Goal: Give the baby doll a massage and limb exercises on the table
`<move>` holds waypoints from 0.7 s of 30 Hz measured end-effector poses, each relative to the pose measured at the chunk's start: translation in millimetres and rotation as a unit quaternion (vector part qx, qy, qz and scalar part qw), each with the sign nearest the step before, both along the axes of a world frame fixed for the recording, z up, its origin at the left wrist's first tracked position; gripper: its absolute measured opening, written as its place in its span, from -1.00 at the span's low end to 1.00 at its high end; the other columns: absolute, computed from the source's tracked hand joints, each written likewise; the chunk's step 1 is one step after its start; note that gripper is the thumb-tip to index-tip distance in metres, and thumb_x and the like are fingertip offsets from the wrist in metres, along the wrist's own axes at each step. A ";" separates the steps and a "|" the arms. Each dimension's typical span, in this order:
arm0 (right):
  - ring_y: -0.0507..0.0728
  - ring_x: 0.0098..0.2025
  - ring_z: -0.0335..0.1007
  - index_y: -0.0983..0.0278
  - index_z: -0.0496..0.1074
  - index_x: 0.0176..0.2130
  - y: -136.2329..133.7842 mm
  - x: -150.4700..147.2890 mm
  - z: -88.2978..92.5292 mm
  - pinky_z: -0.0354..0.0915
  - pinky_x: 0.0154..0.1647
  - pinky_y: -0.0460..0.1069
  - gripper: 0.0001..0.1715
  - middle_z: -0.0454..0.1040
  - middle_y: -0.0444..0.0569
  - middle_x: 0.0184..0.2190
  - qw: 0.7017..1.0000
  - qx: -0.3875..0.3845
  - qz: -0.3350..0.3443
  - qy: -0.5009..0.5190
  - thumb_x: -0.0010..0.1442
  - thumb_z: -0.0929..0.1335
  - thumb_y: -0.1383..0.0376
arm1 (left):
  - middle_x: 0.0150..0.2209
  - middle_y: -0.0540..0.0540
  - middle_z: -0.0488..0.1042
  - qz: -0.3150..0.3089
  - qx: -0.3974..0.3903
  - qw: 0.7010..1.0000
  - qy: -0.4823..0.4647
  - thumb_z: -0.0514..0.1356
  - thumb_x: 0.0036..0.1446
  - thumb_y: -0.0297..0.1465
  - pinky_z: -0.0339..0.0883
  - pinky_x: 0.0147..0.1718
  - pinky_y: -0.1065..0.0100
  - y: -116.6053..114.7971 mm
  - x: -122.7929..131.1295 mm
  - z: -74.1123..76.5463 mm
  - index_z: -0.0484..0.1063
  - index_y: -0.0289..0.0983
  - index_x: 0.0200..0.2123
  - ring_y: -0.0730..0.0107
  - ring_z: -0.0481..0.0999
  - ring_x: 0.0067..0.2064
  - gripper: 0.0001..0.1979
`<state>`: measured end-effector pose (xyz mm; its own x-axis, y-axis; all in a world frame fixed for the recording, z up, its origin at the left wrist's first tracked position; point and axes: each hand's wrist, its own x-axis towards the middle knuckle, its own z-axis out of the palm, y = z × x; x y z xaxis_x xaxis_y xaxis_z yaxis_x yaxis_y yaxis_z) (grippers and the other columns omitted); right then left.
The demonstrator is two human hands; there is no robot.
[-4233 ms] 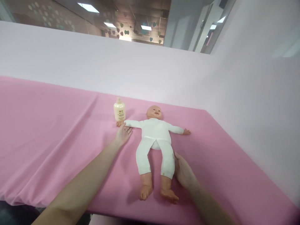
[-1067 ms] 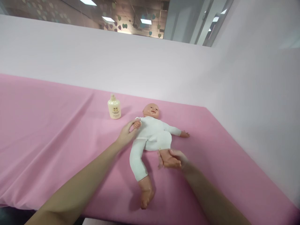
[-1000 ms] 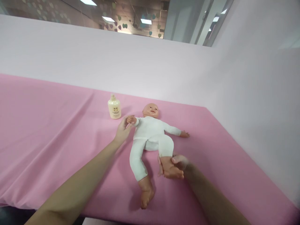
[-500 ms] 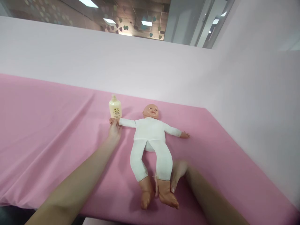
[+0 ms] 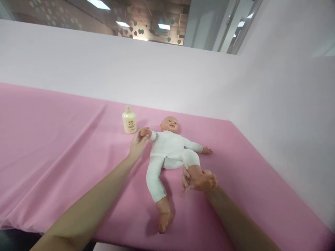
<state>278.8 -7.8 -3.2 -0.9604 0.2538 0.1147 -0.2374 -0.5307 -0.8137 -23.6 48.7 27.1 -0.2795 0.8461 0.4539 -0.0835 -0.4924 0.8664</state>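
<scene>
On its back lies a baby doll (image 5: 167, 144) with a white cloth body and plastic head, hands and feet. My left hand (image 5: 138, 139) is closed around the doll's hand on the left side, and that arm is bent in towards the torso. Behind the doll's lower leg on the right, my right hand (image 5: 187, 179) wraps the ankle; the leg is raised and bent, with its foot pointing right. Part of my right hand is hidden by the leg. The doll's other arm and other leg rest stretched out on the pink cover.
A cream-coloured bottle (image 5: 129, 122) with dark print stands upright left of the doll's head, close to my left hand. The pink cover (image 5: 65, 139) has folds at the left. A white wall (image 5: 117, 69) runs behind and along the right, with a window (image 5: 146, 21) above it.
The doll's arm in my left hand has moved from stretched out to bent inward. Its leg at my right hand has gone from lying straight to lifted and bent.
</scene>
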 end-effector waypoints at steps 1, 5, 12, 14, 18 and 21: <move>0.18 -0.14 0.50 0.25 0.35 -0.20 -1.2 -1.0 3.6 0.37 0.00 0.22 -0.33 0.51 -0.03 -0.26 0.999 -0.017 -0.038 0.005 -0.03 0.42 -0.22 | 0.09 -0.12 0.49 -0.011 0.006 0.998 0.057 0.26 0.15 -0.37 0.24 0.22 0.14 -4.4 3.0 0.4 0.46 -0.16 0.00 0.19 0.44 0.16 -0.68; 0.10 -0.20 0.46 0.33 0.38 -0.11 -10.9 -11.9 19.2 0.40 -0.03 0.12 -0.52 0.48 -0.02 -0.26 0.975 -0.095 -0.200 -0.029 0.20 0.33 -0.02 | 0.12 -0.09 0.50 -0.093 0.040 0.958 0.267 0.19 0.20 -0.39 0.21 0.25 0.07 -16.1 11.4 -3.7 0.47 -0.11 0.07 0.14 0.43 0.19 -0.65; 0.08 -0.30 0.47 0.37 0.41 -0.17 -17.3 -23.8 18.2 0.45 -0.12 0.07 -0.62 0.50 0.03 -0.29 0.953 -0.116 -0.260 -0.107 0.22 0.35 0.08 | 0.10 -0.08 0.52 -0.118 0.093 0.916 0.373 0.16 0.24 -0.37 0.14 0.29 0.01 -13.2 17.0 -10.3 0.50 -0.09 0.04 0.13 0.38 0.24 -0.69; 0.09 -0.28 0.48 0.38 0.43 -0.17 -18.0 -23.4 19.2 0.46 -0.12 0.07 -0.61 0.50 0.04 -0.27 0.956 -0.105 -0.252 -0.105 0.23 0.35 0.08 | 0.10 -0.08 0.52 -0.116 0.088 0.918 0.368 0.16 0.23 -0.37 0.14 0.29 0.02 -14.4 16.1 -9.3 0.50 -0.10 0.03 0.13 0.39 0.23 -0.69; 0.12 -0.27 0.49 0.41 0.45 -0.13 -20.1 -21.8 21.2 0.47 -0.15 0.10 -0.53 0.52 0.06 -0.26 0.969 -0.063 -0.225 -0.077 0.20 0.38 0.05 | 0.11 -0.10 0.51 -0.086 0.048 0.944 0.313 0.18 0.22 -0.37 0.22 0.23 0.07 -17.9 11.4 -4.4 0.47 -0.13 0.06 0.15 0.45 0.16 -0.66; 0.14 -0.29 0.51 0.40 0.45 -0.12 -21.6 -17.9 17.6 0.48 -0.19 0.11 -0.49 0.54 0.06 -0.29 0.980 -0.027 -0.190 -0.061 0.11 0.43 0.04 | 0.06 -0.11 0.52 -0.026 0.010 0.983 0.183 0.24 0.16 -0.37 0.24 0.21 0.10 -13.3 6.6 -1.5 0.45 -0.17 0.04 0.16 0.46 0.13 -0.65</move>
<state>260.9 -29.4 14.4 -0.8012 0.5981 -0.0187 -0.3292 -0.4667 -0.8209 -17.0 35.4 25.6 -0.0509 0.8442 0.5336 0.2067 -0.5138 0.8326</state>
